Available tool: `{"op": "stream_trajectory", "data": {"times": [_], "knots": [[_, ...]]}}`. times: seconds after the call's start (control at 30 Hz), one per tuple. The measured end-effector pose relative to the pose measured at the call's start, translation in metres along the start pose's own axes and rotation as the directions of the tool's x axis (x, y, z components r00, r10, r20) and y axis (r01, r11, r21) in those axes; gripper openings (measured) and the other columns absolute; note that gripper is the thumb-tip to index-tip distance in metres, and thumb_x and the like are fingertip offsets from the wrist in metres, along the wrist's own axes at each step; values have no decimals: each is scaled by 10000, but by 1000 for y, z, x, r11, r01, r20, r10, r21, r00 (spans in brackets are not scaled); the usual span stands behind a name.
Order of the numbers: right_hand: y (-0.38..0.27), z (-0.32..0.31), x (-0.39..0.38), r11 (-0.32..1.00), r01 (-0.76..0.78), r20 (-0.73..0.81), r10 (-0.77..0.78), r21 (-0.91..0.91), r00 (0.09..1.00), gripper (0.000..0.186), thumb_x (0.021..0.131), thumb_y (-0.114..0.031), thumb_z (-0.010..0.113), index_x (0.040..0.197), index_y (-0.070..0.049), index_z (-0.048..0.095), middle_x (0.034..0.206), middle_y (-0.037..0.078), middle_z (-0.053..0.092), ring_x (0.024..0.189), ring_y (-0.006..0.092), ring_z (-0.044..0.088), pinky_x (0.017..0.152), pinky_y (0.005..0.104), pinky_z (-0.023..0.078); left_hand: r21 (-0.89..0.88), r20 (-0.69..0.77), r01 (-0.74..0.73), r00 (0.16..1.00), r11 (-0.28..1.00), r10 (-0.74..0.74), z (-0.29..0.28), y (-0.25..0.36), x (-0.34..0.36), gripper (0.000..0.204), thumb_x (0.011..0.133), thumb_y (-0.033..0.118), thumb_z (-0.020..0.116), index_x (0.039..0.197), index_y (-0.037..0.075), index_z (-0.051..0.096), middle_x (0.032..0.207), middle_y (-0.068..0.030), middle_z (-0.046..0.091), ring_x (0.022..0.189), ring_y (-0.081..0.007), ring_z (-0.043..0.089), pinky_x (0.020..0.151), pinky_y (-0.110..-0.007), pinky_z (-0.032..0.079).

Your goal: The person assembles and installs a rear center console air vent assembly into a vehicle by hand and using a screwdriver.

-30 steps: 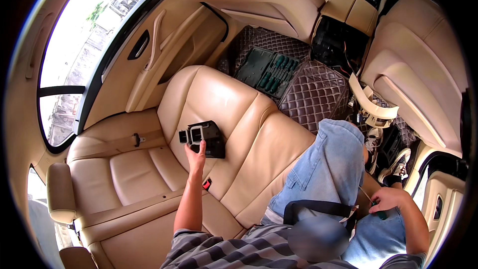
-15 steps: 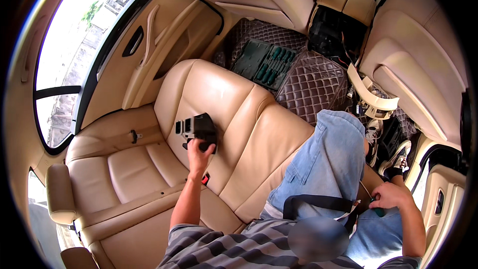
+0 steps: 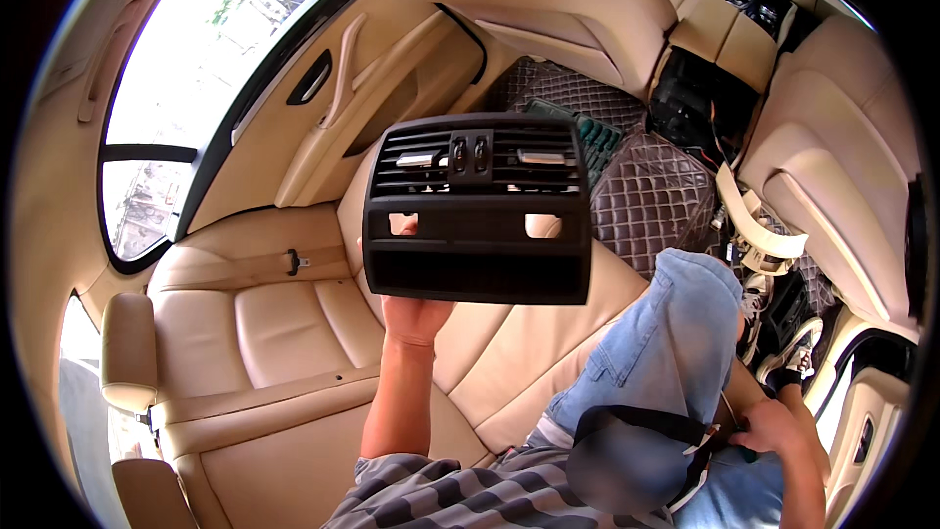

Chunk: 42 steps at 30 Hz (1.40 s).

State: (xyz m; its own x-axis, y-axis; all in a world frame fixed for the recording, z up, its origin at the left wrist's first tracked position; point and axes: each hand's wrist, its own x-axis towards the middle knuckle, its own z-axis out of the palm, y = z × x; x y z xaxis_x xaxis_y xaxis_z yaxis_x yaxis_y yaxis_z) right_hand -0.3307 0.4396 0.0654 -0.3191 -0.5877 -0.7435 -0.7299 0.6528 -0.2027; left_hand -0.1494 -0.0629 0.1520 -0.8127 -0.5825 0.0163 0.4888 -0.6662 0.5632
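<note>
The left hand (image 3: 419, 318) grips a black air vent panel (image 3: 477, 217) from below and behind; the palm and wrist show under its lower edge, while most of the fingers are hidden at the back, so how far they spread I cannot tell; the panel is held up above the beige rear seat (image 3: 529, 333), its slatted vents along the top and two rectangular openings beneath them; the right hand (image 3: 769, 428) is closed, fingers curled about the dark green handle of a screwdriver (image 3: 748, 453), most of it covered by the hand, close to the blue jeans (image 3: 636, 333); beyond the panel, a green tool case (image 3: 599, 145), partly hidden, lies on the quilted floor mat (image 3: 651, 198); a curved beige trim piece (image 3: 756, 223) is near the front seat.
</note>
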Motion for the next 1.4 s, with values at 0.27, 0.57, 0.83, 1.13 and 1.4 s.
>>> {"op": "stream_trajectory", "data": {"times": [0.27, 0.57, 0.83, 1.13, 1.4], "knots": [[-21, -17, -5, 999, -44, -91, 44, 5, 995, 446, 730, -460, 670, 814, -22, 685, 804, 193, 653, 822, 366, 618, 750, 429, 495, 14, 124, 96, 988, 995, -97, 31, -43, 15, 222, 935, 255, 552, 1100, 109, 570, 1159, -63, 599, 1090, -214, 574, 950, -361, 465], [-21, -11, -7, 999, -26, -149, 20, -39, 989, 442, 745, -464, 659, 837, -32, 676, 812, 179, 650, 827, 346, 631, 725, 429, 499, 155, 279, -36, 960, 987, -8, 12, -71, 34, 366, 950, 351, 472, 1159, 68, 573, 1090, -66, 568, 959, -200, 525, 871, -355, 460], [-28, -16, 0, 1000, -18, -187, 17, -6, 982, 401, 785, -426, 633, 835, -29, 637, 782, 169, 656, 777, 345, 643, 694, 425, 507, 63, 405, 28, 913, 998, -51, 3, -87, 46, 432, 928, 414, 477, 1164, 60, 553, 1078, -82, 571, 930, -230, 520, 837, -387, 462], [-15, -21, 6, 976, 108, -131, -84, 188, 988, 355, 796, -434, 631, 792, -80, 660, 707, 112, 659, 717, 333, 644, 676, 429, 508, 21, 348, 27, 937, 999, -33, -13, -108, 57, 395, 887, 397, 513, 1070, 51, 567, 1017, -89, 589, 886, -239, 543, 811, -379, 472], [-82, -64, -2, 572, 359, -461, 39, 738, 886, 594, 744, -159, 765, 1242, -37, 466, 1080, 128, 616, 941, 251, 647, 684, 368, 543, 283, 283, 275, 892, 919, -354, -31, -73, 23, 294, 807, 293, 644, 959, 48, 586, 923, -74, 615, 866, -221, 559, 795, -360, 462]]}}
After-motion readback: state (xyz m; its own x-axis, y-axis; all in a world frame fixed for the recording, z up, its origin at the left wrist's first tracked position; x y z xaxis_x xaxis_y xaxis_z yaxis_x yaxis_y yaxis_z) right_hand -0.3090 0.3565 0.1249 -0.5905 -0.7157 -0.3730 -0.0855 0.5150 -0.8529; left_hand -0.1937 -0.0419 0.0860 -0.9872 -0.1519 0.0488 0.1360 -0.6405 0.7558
